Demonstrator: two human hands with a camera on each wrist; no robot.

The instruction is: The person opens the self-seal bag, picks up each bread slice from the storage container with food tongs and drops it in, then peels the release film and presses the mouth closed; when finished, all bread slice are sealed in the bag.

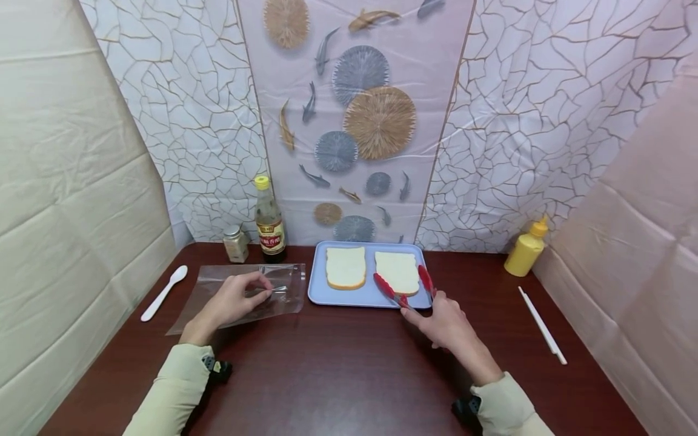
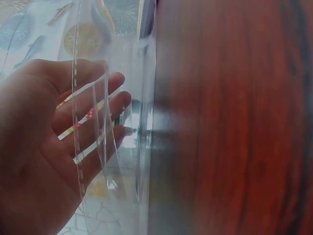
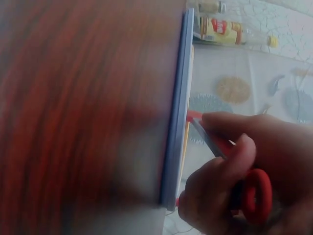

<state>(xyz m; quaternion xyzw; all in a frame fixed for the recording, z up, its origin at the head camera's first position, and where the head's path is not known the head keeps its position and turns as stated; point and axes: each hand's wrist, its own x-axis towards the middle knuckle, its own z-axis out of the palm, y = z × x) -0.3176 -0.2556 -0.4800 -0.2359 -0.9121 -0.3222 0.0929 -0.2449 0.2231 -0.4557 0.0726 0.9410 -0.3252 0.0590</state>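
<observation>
My left hand (image 1: 240,298) pinches the upper layer of a clear plastic bag (image 1: 294,303) lying flat on the table; in the left wrist view the film of the bag (image 2: 98,127) rises in a fold at the thumb, with the other fingers spread loosely behind. My right hand (image 1: 448,321) grips a pair of red-tipped tongs (image 1: 388,287), whose arms stand apart on both sides of the right bread slice (image 1: 397,270). Both that slice and a second bread slice (image 1: 346,266) lie on a pale blue tray (image 1: 327,298). The right wrist view shows the tray edge (image 3: 177,127) side-on.
Behind the bag stand a small spice jar (image 1: 235,244) and a yellow-capped sauce bottle (image 1: 270,224). A white spoon (image 1: 163,294) lies at the left edge. Toward the right are a yellow squeeze bottle (image 1: 526,249) and white chopsticks (image 1: 542,326). Fabric walls surround the dark table (image 1: 338,369).
</observation>
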